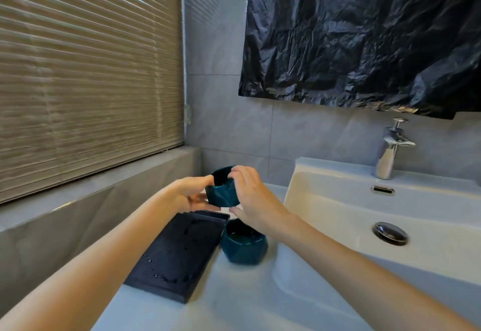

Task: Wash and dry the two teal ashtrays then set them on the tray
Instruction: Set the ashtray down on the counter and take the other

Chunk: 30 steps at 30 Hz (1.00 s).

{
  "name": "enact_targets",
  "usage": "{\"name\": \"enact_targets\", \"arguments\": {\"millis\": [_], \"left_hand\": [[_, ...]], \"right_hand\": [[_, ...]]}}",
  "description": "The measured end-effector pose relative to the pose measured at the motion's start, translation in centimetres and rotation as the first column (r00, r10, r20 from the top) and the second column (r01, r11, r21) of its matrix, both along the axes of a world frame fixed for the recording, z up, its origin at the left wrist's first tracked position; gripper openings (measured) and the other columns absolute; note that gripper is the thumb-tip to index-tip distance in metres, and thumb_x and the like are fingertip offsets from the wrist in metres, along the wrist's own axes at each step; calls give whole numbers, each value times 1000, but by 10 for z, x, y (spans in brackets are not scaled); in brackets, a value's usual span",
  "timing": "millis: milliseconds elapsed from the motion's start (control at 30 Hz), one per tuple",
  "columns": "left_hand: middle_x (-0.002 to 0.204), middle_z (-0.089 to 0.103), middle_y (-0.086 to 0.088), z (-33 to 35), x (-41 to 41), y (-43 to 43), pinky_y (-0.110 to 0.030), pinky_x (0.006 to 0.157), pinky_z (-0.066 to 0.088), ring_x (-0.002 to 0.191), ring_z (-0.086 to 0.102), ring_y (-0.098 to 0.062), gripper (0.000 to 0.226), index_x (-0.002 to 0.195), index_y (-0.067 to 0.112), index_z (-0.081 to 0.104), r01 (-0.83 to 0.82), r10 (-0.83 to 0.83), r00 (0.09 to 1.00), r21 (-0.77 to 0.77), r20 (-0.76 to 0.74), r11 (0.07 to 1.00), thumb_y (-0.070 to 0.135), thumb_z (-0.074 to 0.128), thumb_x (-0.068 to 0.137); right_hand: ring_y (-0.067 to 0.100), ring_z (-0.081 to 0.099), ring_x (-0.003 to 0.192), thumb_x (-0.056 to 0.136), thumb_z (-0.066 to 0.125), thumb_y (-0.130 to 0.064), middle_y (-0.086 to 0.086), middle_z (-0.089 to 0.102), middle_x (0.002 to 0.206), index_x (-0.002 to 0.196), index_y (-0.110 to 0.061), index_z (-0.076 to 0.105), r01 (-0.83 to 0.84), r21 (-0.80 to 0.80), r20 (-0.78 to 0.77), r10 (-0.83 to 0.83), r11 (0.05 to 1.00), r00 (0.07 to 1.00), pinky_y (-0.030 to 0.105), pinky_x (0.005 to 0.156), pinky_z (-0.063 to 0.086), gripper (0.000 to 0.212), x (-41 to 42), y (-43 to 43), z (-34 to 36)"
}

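**One teal ashtray lifted above the tray, the other on the counter**

Nearest me, both bare forearms reach forward over the white counter (pixel 234 304). Just beyond them I see the dark tray (pixel 177 255) lying flat on the counter, angled away toward the window side, with water droplets shining on its surface. The second teal ashtray (pixel 244 244) stands upright on the counter, just beside the tray's right edge, its opening facing up.

Above the tray's far end, I see my left hand (pixel 191 191) and right hand (pixel 251 195) holding the first teal ashtray (pixel 222 187) between them, clear of the tray. The left hand's fingers curl under and around its left side, thumb at the rim; the right hand's fingertips press on the right rim with the thumb stretched out below. The ashtray is tipped slightly, its opening partly toward me.

To the right sits the white basin (pixel 364 216) with its chrome drain plug (pixel 391 233), and a chrome faucet (pixel 390 148) stands at the back. Farthest off, closed blinds (pixel 88 70) cover the window at left, and a crinkled black plastic sheet (pixel 364 34) hangs on the grey tiled wall.
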<state>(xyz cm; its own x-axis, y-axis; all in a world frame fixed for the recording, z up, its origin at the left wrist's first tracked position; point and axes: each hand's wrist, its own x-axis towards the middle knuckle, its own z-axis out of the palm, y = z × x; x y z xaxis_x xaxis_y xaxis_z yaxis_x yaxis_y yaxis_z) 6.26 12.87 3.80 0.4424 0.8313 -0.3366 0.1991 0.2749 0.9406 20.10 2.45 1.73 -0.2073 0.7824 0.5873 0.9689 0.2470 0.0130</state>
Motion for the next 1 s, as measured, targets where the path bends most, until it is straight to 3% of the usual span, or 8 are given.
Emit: {"name": "enact_targets", "arguments": {"millis": [67,167,233,400,500,633,833,1000], "left_hand": [[111,65,-17,-6,2,14,-36,59,61,93,68,-29,21,110,5,60,-58,57,998,47,21,997,15,57,92],[119,59,-17,-17,5,38,-43,67,60,107,61,-34,23,114,4,59,-167,162,984,78,68,983,7,52,93],[126,55,-17,-26,7,56,-48,71,59,112,58,-37,33,126,7,57,-205,202,979,113,39,972,7,53,93],[140,46,-18,-46,23,86,-48,58,58,112,56,-46,46,136,11,50,-238,246,968,141,-40,961,8,57,91],[140,46,-20,-51,36,98,-44,56,58,108,59,-47,49,138,12,47,-224,239,968,168,-78,960,9,58,91],[138,47,-20,-57,49,113,-45,68,58,112,56,-46,39,130,9,52,-209,239,961,201,-140,957,10,58,92],[136,47,-21,-75,58,129,-49,76,57,119,51,-45,32,124,4,55,-198,234,955,194,-184,961,10,57,93],[138,46,-21,-86,55,141,-43,53,58,118,52,-46,44,134,4,49,-215,250,947,177,-200,960,17,57,93]], "right_hand": [[23,30,130,87,62,-14,8,31,141,142,-6,29,75,3,-173,-73,997,982,30,108,34,65,-8,-5,-9],[22,43,112,93,51,-14,5,42,124,125,-12,37,150,-99,-334,-175,984,926,32,88,44,35,-16,-10,-20],[22,46,94,94,53,-24,7,52,111,108,-13,45,161,-288,-279,-243,944,929,33,75,41,19,-17,-10,-28],[27,52,74,84,64,-42,4,57,74,70,-16,49,153,-505,-95,-231,849,968,33,60,38,33,-14,-5,-48],[29,52,73,80,68,-25,6,57,79,78,-11,57,172,-521,-34,-222,836,975,31,62,40,18,-10,1,-51],[27,61,72,78,73,-25,9,69,81,89,-7,73,107,-571,-120,-212,814,970,35,68,54,21,-4,10,-52],[25,50,68,78,76,-27,6,58,74,82,-10,69,85,-606,-131,-204,791,970,27,51,36,19,-3,13,-48],[25,49,71,76,78,-29,6,55,76,88,-8,69,91,-602,-122,-204,794,971,27,50,32,25,-4,16,-48]]}}
